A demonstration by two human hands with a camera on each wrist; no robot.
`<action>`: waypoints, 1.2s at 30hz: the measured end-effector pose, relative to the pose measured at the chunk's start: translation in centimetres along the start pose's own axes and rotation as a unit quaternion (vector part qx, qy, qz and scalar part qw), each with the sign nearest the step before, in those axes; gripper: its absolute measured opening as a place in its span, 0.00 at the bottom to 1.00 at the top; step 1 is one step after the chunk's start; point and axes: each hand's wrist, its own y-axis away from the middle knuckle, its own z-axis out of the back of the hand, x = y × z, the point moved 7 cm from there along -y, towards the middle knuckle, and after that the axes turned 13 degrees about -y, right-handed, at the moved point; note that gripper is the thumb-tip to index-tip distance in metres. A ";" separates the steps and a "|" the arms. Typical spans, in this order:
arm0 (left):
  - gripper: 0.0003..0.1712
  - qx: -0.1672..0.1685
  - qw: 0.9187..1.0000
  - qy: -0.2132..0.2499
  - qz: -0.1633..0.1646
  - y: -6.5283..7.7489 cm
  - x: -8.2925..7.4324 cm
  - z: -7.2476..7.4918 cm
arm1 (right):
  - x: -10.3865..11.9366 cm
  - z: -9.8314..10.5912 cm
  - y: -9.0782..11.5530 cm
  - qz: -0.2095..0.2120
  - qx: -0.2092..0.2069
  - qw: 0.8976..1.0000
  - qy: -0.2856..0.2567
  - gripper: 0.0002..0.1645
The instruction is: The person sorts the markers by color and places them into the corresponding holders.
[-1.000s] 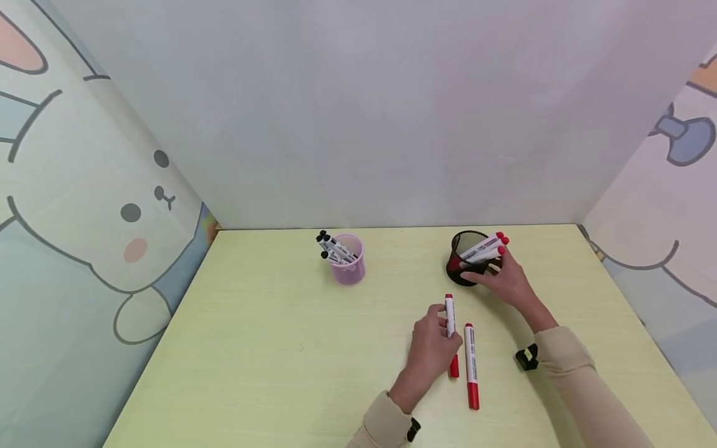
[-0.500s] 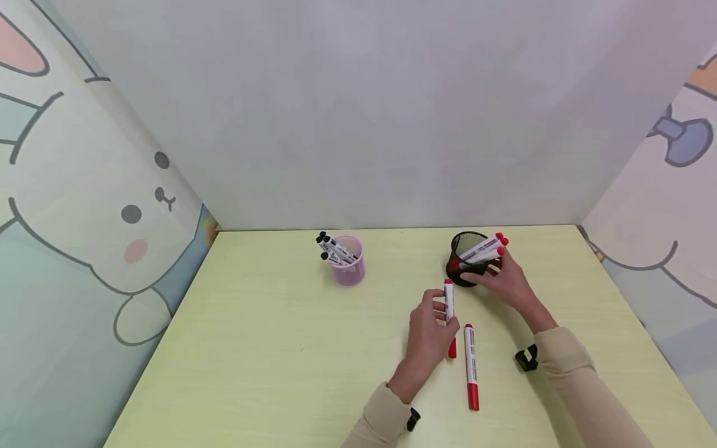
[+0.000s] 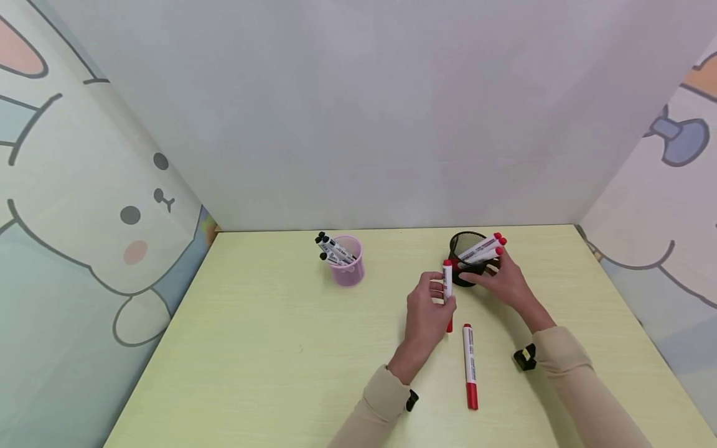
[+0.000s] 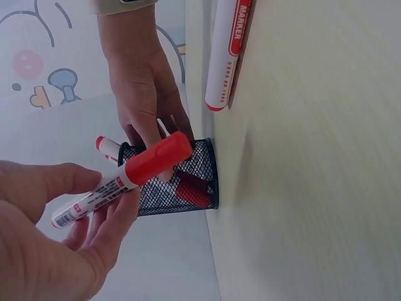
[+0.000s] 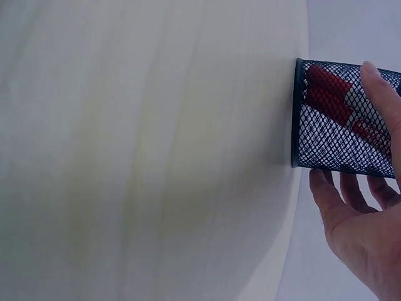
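Observation:
My left hand (image 3: 428,311) pinches a white marker with a red cap (image 4: 106,195) between thumb and fingers, its red cap end pointing down toward the table. At the back right stands a black mesh pen cup (image 5: 344,119), holding several red-and-white markers (image 3: 483,250) that lean to the right. My right hand (image 3: 506,283) grips the cup's right side, thumb on the near wall and fingers round the far side. The held marker is just in front and left of the cup. Another red-and-white marker (image 3: 470,364) lies on the table between the two forearms.
A lilac cup (image 3: 348,270) with several black-capped markers (image 3: 336,249) stands left of the mesh cup, near the back of the pale wooden table (image 3: 252,348). A light wall panel (image 3: 358,124) rises behind the table's back edge.
My left hand has moved away from me toward the mesh cup, carrying the marker up off its earlier spot beside the other one. My right hand stays on the cup.

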 end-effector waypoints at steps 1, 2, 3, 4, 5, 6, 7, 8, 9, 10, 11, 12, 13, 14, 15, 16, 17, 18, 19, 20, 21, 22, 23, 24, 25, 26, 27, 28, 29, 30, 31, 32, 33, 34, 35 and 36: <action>0.22 -0.003 1.000 0.001 -0.005 -0.2 -0.1 0.1 | 0.0 0.0 0.0 0.002 0.001 1.000 -0.002 0.57; 0.21 -0.005 1.000 0.002 -0.010 -0.3 -0.2 0.2 | 0.0 0.0 0.0 0.004 0.000 1.000 -0.005 0.57; 0.21 -0.007 1.000 0.003 -0.016 -0.5 -0.4 0.3 | 0.1 0.0 0.0 0.006 0.002 1.000 -0.007 0.57; 0.21 -0.007 1.000 0.003 -0.019 -0.7 -0.5 0.4 | 0.1 0.0 0.0 0.008 0.002 1.000 -0.009 0.57; 0.21 -0.008 1.000 0.002 -0.022 -0.9 -0.6 0.5 | 0.1 0.0 -0.1 0.009 0.003 1.000 -0.011 0.57; 0.21 -0.010 1.000 0.002 -0.024 -1.1 -0.8 0.6 | 0.1 0.0 -0.1 0.009 0.003 1.000 -0.012 0.57; 0.21 -0.011 1.000 0.000 -0.028 -1.3 -0.9 0.7 | 0.0 -0.1 -0.1 0.009 0.004 1.000 -0.014 0.57; 0.21 -0.011 0.999 -0.002 -0.030 -1.5 -1.0 0.7 | 0.0 -0.1 -0.1 0.007 0.004 1.000 -0.014 0.58; 0.20 -0.011 0.999 -0.006 -0.032 -1.7 -1.1 0.7 | 0.0 -0.1 -0.1 0.006 0.004 1.000 -0.013 0.58; 0.20 -0.012 0.999 -0.011 -0.035 -1.9 -1.2 0.8 | 0.0 0.0 -0.2 0.003 0.004 1.000 -0.013 0.58; 0.20 -0.014 0.999 -0.015 -0.039 -2.1 -1.3 0.8 | 0.0 -0.1 -0.2 0.001 0.005 1.000 -0.015 0.59; 0.20 -0.015 0.999 -0.019 -0.043 -2.3 -1.4 0.8 | 0.0 -0.1 -0.1 0.000 0.007 1.000 -0.017 0.59; 0.20 -0.017 0.998 -0.024 -0.048 -2.5 -1.6 0.8 | 0.0 -0.1 -0.1 -0.001 0.007 1.000 -0.019 0.59; 0.19 -0.019 0.998 -0.029 -0.052 -2.6 -1.7 0.8 | 0.0 -0.1 -0.1 -0.001 0.008 1.000 -0.020 0.59; 0.19 -0.020 0.998 -0.033 -0.056 -2.8 -1.8 0.9 | 0.0 -0.1 -0.1 -0.002 0.009 1.000 -0.022 0.59; 0.19 -0.022 0.997 -0.035 -0.061 -3.0 -1.9 0.9 | 0.1 -0.1 -0.1 -0.002 0.009 1.000 -0.024 0.58; 0.18 -0.022 0.997 -0.039 -0.066 -3.2 -2.1 0.9 | 0.1 -0.1 -0.1 -0.002 0.008 1.000 -0.025 0.58; 0.18 -0.023 0.996 -0.041 -0.070 -3.3 -2.2 0.9 | 0.1 -0.1 -0.1 -0.002 0.008 1.000 -0.025 0.57; 0.18 -0.024 0.996 -0.044 -0.076 -3.5 -2.4 0.8 | 0.1 -0.1 -0.1 -0.001 0.006 1.000 -0.024 0.57; 0.18 -0.024 0.995 -0.046 -0.082 -3.7 -2.5 0.9 | 0.0 0.0 -0.1 -0.002 0.005 1.000 -0.022 0.57; 0.18 -0.026 0.995 -0.049 -0.086 -3.8 -2.7 0.9 | 0.0 0.0 -0.1 -0.002 0.004 1.000 -0.019 0.57; 0.18 -0.028 0.994 -0.051 -0.092 -4.0 -2.8 0.9 | 0.0 0.0 -0.1 -0.002 0.003 1.000 -0.016 0.57; 0.18 -0.030 0.993 -0.053 -0.097 -4.1 -3.0 0.9 | -0.1 0.0 -0.1 -0.002 0.002 1.000 -0.013 0.57; 0.18 -0.033 0.993 -0.054 -0.101 -4.3 -3.1 1.0 | -0.1 0.0 -0.1 0.000 0.003 1.000 -0.010 0.57; 0.18 -0.036 0.992 -0.057 -0.103 -4.4 -3.2 1.0 | -0.2 0.0 -0.1 0.001 0.003 1.000 -0.007 0.58; 0.18 -0.038 0.992 -0.058 -0.105 -4.6 -3.4 1.1 | -0.2 0.0 -0.1 0.003 0.003 1.000 -0.006 0.58; 0.18 -0.039 0.992 -0.059 -0.107 -4.7 -3.5 1.1 | -0.2 0.0 -0.1 0.005 0.004 1.000 -0.006 0.58; 0.18 -0.040 0.991 -0.059 -0.110 -4.9 -3.6 1.1 | -0.1 0.0 -0.1 0.008 0.005 1.000 -0.005 0.58; 0.18 -0.039 0.991 -0.059 -0.112 -5.0 -3.7 1.2 | -0.1 0.1 -0.1 0.010 0.006 1.000 -0.005 0.58; 0.18 -0.039 0.991 -0.061 -0.114 -5.2 -3.8 1.2 | -0.1 0.0 -0.1 0.012 0.006 1.000 -0.006 0.58; 0.18 -0.036 0.990 -0.064 -0.117 -5.4 -4.0 1.1 | -0.1 0.0 -0.1 0.012 0.007 1.000 -0.006 0.58; 0.18 -0.034 0.990 -0.066 -0.122 -5.5 -4.1 1.1 | -0.1 0.0 0.0 0.012 0.007 1.000 -0.006 0.58; 0.18 -0.033 0.989 -0.069 -0.126 -5.7 -4.3 1.1 | -0.1 0.1 0.0 0.012 0.007 1.000 -0.005 0.58; 0.18 -0.031 0.988 -0.072 -0.130 -5.9 -4.4 1.1 | 0.0 0.1 0.0 0.011 0.007 1.000 -0.003 0.59; 0.18 -0.029 0.988 -0.076 -0.133 -6.1 -4.5 1.0 | -0.1 0.1 0.0 0.010 0.008 1.000 -0.003 0.59; 0.18 -0.029 0.987 -0.080 -0.137 -6.3 -4.6 1.0 | 0.0 0.0 0.0 0.010 0.008 1.000 -0.002 0.60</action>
